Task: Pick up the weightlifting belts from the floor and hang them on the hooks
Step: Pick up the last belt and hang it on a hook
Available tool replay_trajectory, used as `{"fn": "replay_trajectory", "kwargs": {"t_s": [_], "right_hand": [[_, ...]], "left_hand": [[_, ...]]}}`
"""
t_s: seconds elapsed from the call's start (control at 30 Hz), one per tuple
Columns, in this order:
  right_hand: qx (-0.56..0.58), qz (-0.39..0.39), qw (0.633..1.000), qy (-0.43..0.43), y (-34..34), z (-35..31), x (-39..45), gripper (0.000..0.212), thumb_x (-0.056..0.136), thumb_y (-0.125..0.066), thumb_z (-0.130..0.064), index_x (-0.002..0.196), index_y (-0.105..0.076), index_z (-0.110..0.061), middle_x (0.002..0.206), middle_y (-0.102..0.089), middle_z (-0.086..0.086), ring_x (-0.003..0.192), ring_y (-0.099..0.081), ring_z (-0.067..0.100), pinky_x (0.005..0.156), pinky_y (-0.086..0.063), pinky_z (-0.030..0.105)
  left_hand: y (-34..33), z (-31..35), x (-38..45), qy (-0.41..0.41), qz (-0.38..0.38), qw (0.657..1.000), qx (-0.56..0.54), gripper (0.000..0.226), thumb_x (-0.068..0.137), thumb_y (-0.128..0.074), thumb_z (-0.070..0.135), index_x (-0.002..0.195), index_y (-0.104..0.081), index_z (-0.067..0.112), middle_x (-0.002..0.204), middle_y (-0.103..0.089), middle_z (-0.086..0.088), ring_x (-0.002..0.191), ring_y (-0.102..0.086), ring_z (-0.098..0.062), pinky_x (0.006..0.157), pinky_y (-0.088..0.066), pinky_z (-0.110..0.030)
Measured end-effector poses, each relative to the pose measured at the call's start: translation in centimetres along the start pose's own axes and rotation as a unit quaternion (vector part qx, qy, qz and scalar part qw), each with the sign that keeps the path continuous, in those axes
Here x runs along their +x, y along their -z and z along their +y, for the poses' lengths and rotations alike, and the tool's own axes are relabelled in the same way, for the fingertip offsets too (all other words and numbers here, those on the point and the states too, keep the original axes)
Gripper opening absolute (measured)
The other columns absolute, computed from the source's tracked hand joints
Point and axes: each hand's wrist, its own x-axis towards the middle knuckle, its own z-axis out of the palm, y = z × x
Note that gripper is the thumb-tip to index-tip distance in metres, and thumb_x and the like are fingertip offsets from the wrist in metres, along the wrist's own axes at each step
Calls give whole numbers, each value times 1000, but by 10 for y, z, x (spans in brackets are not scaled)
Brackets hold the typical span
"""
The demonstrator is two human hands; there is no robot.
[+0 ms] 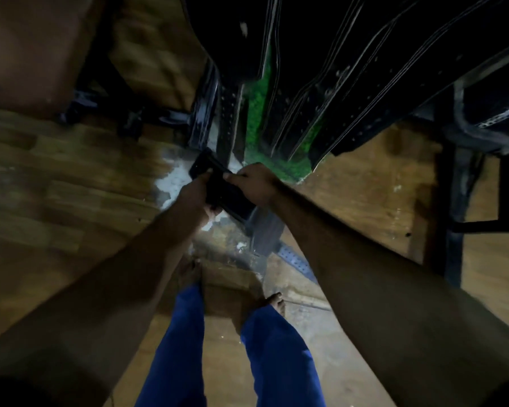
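You've got one belt (218, 186) in play right now, and both hands on it. Count with me: two hands, one belt between them, two bare feet on the floor (56, 186) below, two blue trouser legs (185, 342).

Your left hand (196, 195) grips the belt from the left side, thumb laid along its upper edge, fingers curled underneath. Your right hand (254, 186) pinches it from the right, fingers bent over the top edge. The belt sits directly between the two hands, held up above the floor in front of your knees, slanting from upper left down to lower right.

It's a dark, nearly black, flat broad strap; the light is poor and the picture blurred, so I can't make out a buckle or stitching.

Just beyond your hands hang several more dark belts (350, 83), long black straps with pale edges; blur keeps me from counting them exactly. Green (257, 104) shows behind them.
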Motion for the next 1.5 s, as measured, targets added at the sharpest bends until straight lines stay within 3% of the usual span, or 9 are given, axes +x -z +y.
{"fn": "replay_trajectory", "kwargs": {"t_s": [0.2,0.47,0.6,0.67,0.73,0.87,1.1,1.2,1.5], "right_hand": [[103,9,994,-25,50,-61,-87,45,97,-65,-40,63,-52,-14,55,-47,5,40,-48,8,37,-32,16],[203,75,974,71,74,-125,-174,51,100,-61,-38,59,-37,-20,55,-32,6,40,-33,14,45,-29,24],[304,126,930,165,87,-178,-204,1,96,-68,-10,95,-68,-10,74,-57,8,58,-52,13,47,-46,17],[334,145,909,205,103,-208,-214,24,94,-70,-9,117,-69,-2,96,-67,10,75,-63,15,58,-53,16],[341,156,893,248,117,-237,-223,12,95,-69,-15,102,-74,-5,95,-73,7,78,-67,16,69,-57,26],[345,218,869,278,146,-294,-245,49,96,-70,-21,56,-40,-22,58,-38,1,50,-34,12,50,-29,29],[242,219,866,380,197,-348,-287,57,87,-73,-43,69,-53,7,72,-55,14,65,-48,25,59,-36,40],[238,253,838,422,216,-369,-300,35,96,-68,-26,74,-65,0,74,-65,10,69,-58,20,64,-46,35],[284,361,716,526,273,-438,-359,37,97,-64,-25,99,-63,12,93,-67,22,88,-64,31,87,-55,59]], "left_hand": [[-23,33,-115,-97,-51,994,21,39,104,-49,29,133,-57,5,118,-69,-16,91,-69,-25,67,-63,-36],[-43,69,-247,-255,-87,963,21,31,106,-45,26,97,-64,3,80,-75,-8,79,-68,-20,66,-57,-26],[-42,89,-301,-379,-99,918,69,30,103,-52,34,117,-67,13,118,-71,-15,104,-70,-30,87,-59,-41],[-42,103,-326,-422,-111,894,104,34,101,-53,38,125,-66,17,120,-72,-8,106,-71,-23,93,-57,-41],[-44,117,-353,-465,-137,865,131,33,104,-50,32,125,-66,12,116,-73,-8,102,-72,-20,89,-57,-37],[-53,143,-399,-528,-176,808,195,27,105,-47,25,117,-69,12,113,-73,-10,99,-71,-22,85,-54,-35],[-86,193,-464,-638,-186,732,153,19,103,-52,16,98,-71,17,83,-76,11,80,-71,-2,74,-54,-18],[-103,208,-485,-653,-215,712,147,19,103,-52,17,99,-71,18,88,-77,7,84,-72,-7,78,-56,-24],[-153,237,-531,-727,-275,614,140,17,97,-62,22,105,-67,7,103,-72,-18,95,-67,-24,91,-55,-50]]}}
